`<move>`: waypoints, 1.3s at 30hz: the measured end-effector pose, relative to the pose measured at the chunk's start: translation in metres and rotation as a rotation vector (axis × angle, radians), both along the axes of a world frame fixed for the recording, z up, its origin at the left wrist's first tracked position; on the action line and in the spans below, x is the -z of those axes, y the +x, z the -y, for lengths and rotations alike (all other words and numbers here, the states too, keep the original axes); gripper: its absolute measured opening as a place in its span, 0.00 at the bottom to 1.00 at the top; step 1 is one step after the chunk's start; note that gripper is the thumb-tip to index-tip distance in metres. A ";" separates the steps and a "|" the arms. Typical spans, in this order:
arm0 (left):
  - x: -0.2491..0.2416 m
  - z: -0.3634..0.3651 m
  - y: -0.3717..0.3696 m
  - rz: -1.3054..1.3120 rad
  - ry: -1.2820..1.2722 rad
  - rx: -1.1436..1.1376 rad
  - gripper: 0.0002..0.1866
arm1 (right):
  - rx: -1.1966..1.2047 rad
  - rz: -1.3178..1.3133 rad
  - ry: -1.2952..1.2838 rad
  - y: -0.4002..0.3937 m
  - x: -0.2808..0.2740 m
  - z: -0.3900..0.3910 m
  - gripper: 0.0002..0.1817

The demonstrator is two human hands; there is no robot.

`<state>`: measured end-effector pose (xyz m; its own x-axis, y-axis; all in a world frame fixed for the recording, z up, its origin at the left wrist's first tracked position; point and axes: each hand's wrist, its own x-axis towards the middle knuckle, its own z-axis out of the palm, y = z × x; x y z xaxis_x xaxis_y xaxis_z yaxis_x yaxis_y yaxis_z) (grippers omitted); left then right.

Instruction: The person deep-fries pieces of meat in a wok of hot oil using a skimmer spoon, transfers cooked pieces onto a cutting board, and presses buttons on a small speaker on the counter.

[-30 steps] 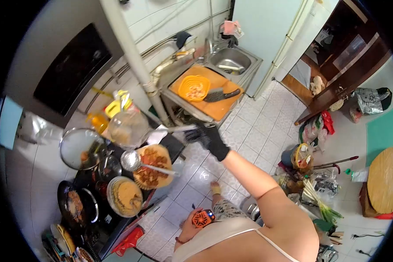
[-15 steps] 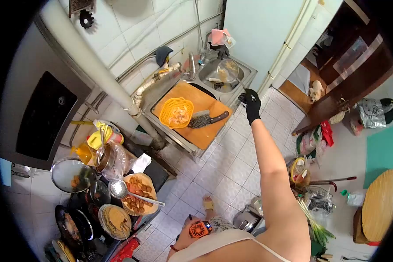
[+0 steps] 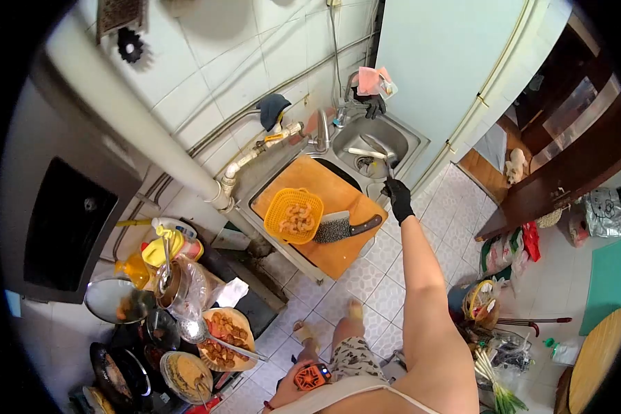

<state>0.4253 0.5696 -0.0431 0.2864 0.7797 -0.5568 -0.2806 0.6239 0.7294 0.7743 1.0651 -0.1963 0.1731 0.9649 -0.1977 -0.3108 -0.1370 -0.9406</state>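
My right hand (image 3: 398, 199), in a black glove, is closed round the thin handle of a long utensil. The utensil's head (image 3: 375, 145) shows narrow and edge-on over the metal sink (image 3: 414, 141). A pale long item (image 3: 364, 152) lies in the basin near the drain. Low in view, my bare left hand (image 3: 286, 393) is wrapped round an orange device (image 3: 312, 377) at my waist. Left of the sink, a wooden board (image 3: 290, 181) bears a yellow basket (image 3: 272, 215) of shrimp-like pieces (image 3: 298, 217) and a cleaver (image 3: 332, 229).
At lower left, a counter holds a plate of browned food (image 3: 224, 338), a ladle (image 3: 193, 330), a bowl of batter-like mix (image 3: 186, 372) and a dark pan (image 3: 110, 372). A faucet (image 3: 322, 131) stands behind the board. Bags and green onions (image 3: 497, 386) lie at right.
My right hand sits lower in view, and the utensil's round head has turned from face-on to edge-on, lower over the basin. The view has shifted, with more of my legs showing.
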 end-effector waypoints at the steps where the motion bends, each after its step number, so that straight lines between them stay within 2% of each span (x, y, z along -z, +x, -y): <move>1: -0.004 -0.010 0.004 -0.003 -0.003 -0.002 0.42 | -0.023 0.096 0.044 0.007 0.005 0.004 0.16; 3: -0.007 -0.033 0.019 -0.033 0.007 -0.004 0.42 | -0.077 0.294 0.142 0.026 0.013 0.005 0.18; 6: 0.005 -0.067 0.057 -0.170 0.033 0.017 0.42 | 0.150 1.250 0.633 0.049 0.025 -0.006 0.29; 7: 0.007 -0.078 0.071 -0.152 0.046 -0.014 0.42 | 0.050 1.169 0.427 0.059 0.029 -0.004 0.31; 10: -0.001 -0.107 0.110 -0.115 0.057 -0.062 0.42 | -0.192 1.228 -0.033 0.086 0.007 -0.017 0.29; 11: -0.006 -0.120 0.123 -0.111 0.061 -0.069 0.42 | -0.188 1.288 -0.045 0.097 0.011 -0.027 0.27; 14: -0.013 -0.148 0.150 -0.142 0.070 -0.069 0.42 | -0.131 1.072 0.031 0.130 0.027 -0.055 0.24; 18: -0.013 -0.168 0.175 -0.249 0.078 -0.026 0.42 | -0.074 1.025 0.134 0.166 0.067 -0.082 0.22; 19: -0.013 -0.172 0.179 -0.281 0.081 -0.012 0.42 | -0.068 0.899 0.028 0.175 0.073 -0.086 0.21; 22: -0.014 -0.179 0.188 -0.378 0.090 0.034 0.42 | -0.060 0.876 0.147 0.187 0.078 -0.095 0.20; 23: -0.013 -0.181 0.190 -0.404 0.091 0.048 0.42 | -0.060 0.750 -0.014 0.183 0.057 -0.092 0.21; 29: -0.011 -0.189 0.204 -0.429 0.105 0.040 0.42 | -0.150 0.671 -0.098 0.198 0.066 -0.113 0.24; 32: -0.016 -0.192 0.212 -0.397 0.103 0.021 0.42 | -0.095 0.830 0.210 0.199 0.078 -0.115 0.24; 35: -0.025 -0.203 0.219 -0.349 0.090 -0.024 0.42 | -0.131 0.515 -0.140 0.199 0.069 -0.122 0.21; 38: -0.018 -0.200 0.220 -0.299 0.054 -0.033 0.42 | -0.059 0.596 -0.031 0.193 0.070 -0.120 0.20; 39: -0.015 -0.198 0.219 -0.281 0.040 -0.035 0.42 | -0.072 0.556 -0.075 0.194 0.066 -0.120 0.20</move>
